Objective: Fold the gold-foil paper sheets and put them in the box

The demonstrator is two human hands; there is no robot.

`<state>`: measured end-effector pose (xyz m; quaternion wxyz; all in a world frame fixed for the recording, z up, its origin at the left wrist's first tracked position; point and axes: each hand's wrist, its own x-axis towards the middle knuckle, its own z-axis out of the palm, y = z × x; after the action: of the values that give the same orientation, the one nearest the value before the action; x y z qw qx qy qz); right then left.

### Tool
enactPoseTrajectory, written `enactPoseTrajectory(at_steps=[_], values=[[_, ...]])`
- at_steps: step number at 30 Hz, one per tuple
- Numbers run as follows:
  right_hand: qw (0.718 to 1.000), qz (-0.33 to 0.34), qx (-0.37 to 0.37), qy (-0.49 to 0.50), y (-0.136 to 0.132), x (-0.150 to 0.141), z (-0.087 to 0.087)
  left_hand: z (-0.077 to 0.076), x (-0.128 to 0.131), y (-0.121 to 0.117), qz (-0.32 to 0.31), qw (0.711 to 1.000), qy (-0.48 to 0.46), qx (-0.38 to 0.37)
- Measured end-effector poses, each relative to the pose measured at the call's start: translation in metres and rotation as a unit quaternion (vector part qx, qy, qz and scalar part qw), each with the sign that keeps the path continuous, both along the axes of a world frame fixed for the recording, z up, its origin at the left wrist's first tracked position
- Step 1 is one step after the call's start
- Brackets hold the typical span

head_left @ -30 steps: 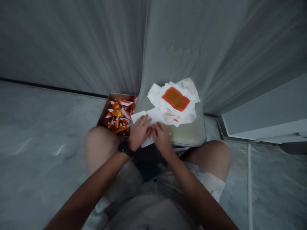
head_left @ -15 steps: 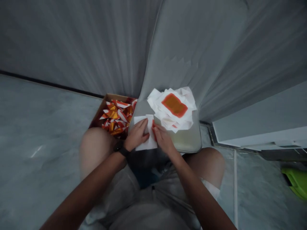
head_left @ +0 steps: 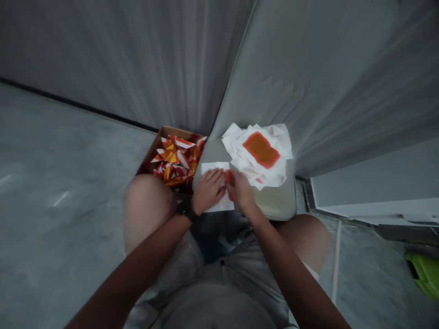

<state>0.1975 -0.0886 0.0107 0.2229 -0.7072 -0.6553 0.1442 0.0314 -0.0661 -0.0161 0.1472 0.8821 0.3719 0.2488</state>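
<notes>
On the front of the chair seat lies a white joss paper sheet (head_left: 219, 206) with an orange-red strip showing along its right side. My left hand (head_left: 208, 188) rests flat on this sheet, fingers stretched out. At the orange-red strip, my right hand (head_left: 242, 191) has its fingers bent and gripping the paper's right edge; the fingertips are partly hidden. Just beyond my right hand is a loose pile of white joss paper (head_left: 235, 136), its top sheet bearing a gold-brown patch (head_left: 261, 150) bordered in orange-red.
A cardboard box (head_left: 151, 153) of folded red, white and gold papers (head_left: 176, 157) stands left of the chair seat (head_left: 279, 201). Grey curtain-like fabric (head_left: 137, 55) hangs behind. My knees flank the seat. A bright green object (head_left: 425, 272) is on the floor at right.
The whole view has shifted, so things appear farther right. My left hand has slid toward the middle of the sheet, and my right fingers have curled more over its right edge.
</notes>
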Motion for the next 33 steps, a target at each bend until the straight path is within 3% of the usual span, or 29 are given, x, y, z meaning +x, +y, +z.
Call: enactPoseTrajectory(at_steps=[4,7,11,14,18,23,33], values=[[0.989,-0.111,-0.077,0.063,0.03,-0.002,0.006,-0.002,0.001,-0.001,0.016,0.999,-0.029,0.0],[0.981,-0.134,-0.102,0.098,0.046,0.0,0.009,-0.001,-0.003,0.004,0.017,0.996,-0.082,-0.019],[0.994,-0.046,-0.032,0.095,0.044,0.001,0.006,0.0,-0.011,0.017,0.047,0.988,-0.135,-0.054],[0.997,0.028,0.061,0.026,0.033,-0.002,-0.002,-0.003,-0.014,0.027,0.064,0.987,-0.132,-0.06],[0.988,0.104,0.085,-0.073,0.019,-0.005,-0.014,-0.007,-0.011,0.034,0.096,0.985,-0.138,-0.035],[0.983,0.117,0.085,-0.117,0.011,-0.003,-0.02,-0.006,-0.01,0.031,0.077,0.995,-0.059,-0.012],[0.983,0.117,0.091,-0.112,0.004,-0.007,-0.012,-0.002,-0.016,0.033,0.033,0.998,0.059,0.011]])
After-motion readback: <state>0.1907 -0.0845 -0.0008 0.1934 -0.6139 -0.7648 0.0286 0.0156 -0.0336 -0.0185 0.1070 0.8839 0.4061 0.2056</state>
